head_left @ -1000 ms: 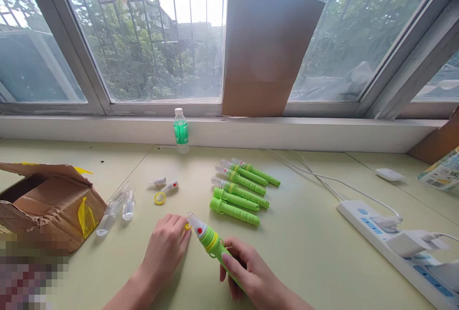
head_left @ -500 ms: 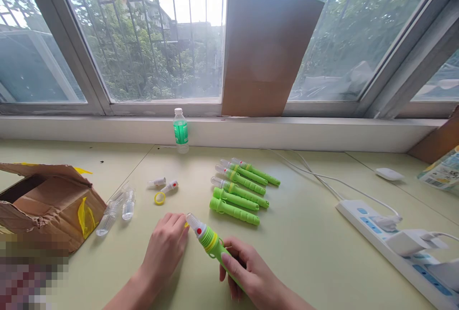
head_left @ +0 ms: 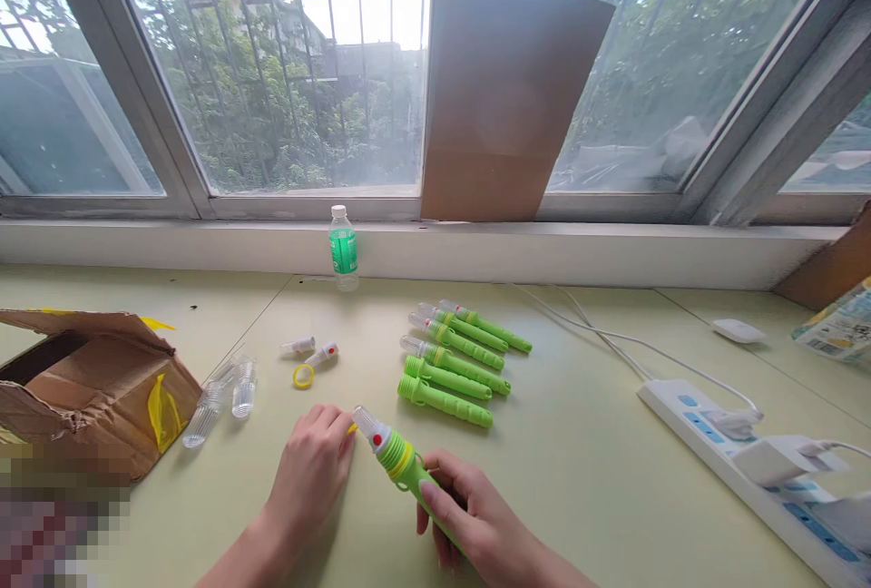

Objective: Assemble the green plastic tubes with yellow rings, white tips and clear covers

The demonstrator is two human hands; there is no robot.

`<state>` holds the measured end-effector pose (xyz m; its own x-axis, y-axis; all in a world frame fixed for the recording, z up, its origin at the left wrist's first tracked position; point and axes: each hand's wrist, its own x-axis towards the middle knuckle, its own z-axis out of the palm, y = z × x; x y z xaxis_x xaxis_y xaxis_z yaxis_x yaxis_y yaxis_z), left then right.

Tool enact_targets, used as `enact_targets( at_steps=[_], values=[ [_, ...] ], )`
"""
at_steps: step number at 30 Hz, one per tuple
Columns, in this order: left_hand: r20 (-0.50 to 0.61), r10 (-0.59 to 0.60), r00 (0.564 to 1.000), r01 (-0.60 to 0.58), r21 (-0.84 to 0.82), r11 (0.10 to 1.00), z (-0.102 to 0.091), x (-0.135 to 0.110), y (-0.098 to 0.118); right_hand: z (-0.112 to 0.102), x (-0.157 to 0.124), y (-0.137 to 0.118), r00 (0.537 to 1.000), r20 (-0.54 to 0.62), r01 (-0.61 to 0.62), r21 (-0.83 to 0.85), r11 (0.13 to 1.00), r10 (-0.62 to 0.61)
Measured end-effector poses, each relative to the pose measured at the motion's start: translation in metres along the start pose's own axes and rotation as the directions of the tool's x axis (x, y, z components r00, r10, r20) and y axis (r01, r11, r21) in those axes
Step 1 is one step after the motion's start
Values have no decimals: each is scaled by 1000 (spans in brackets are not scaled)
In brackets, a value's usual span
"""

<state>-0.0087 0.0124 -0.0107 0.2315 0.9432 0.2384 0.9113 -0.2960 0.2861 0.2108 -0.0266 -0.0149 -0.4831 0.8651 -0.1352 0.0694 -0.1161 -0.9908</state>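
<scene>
My right hand (head_left: 469,506) is wrapped round a green plastic handle (head_left: 403,463), held tilted with its upper end to the left. On that end sit a yellow ring, a white collar with a red dot and a clear tip. My left hand (head_left: 314,456) is closed just left of the tip, back of the hand up; a bit of a yellow ring (head_left: 352,429) shows at its fingertips. Beyond, several green handles (head_left: 445,400) lie in a row, some with clear tips. Two white pieces with clear tips (head_left: 323,355) and a loose yellow ring (head_left: 303,377) lie left of them.
An open cardboard box (head_left: 109,388) stands at the left, with clear ribbed tubes (head_left: 243,387) beside it. A bottle with a green label (head_left: 343,250) is by the window sill. At the right, a power strip (head_left: 748,470) holds plugs, with white cables (head_left: 612,338) behind.
My left hand has shifted very slightly left, with the yellow ring at its fingertips. The right hand and the green handle look the same.
</scene>
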Motion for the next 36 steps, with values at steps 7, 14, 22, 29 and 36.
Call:
enact_targets(
  at_steps=[7,14,22,29,36],
  values=[
    [-2,-16,1000,16,22,1000,-1,0,0,0,1,2,1000,1,7,-4,1000,-7],
    [-19,-28,999,28,28,999,1,-1,-2,1,1,1,1000,-1,8,-6,1000,-8],
    [-21,-4,1000,4,-9,1000,1,-2,-2,1,0,-1,1000,-3,-8,-19,1000,8],
    [8,-11,1000,10,31,999,0,-2,-1,0,1,1,1000,1,0,-13,1000,0],
    [3,7,1000,-8,51,999,2,-1,-2,1,1,2,1000,5,9,-7,1000,-9]
  ],
)
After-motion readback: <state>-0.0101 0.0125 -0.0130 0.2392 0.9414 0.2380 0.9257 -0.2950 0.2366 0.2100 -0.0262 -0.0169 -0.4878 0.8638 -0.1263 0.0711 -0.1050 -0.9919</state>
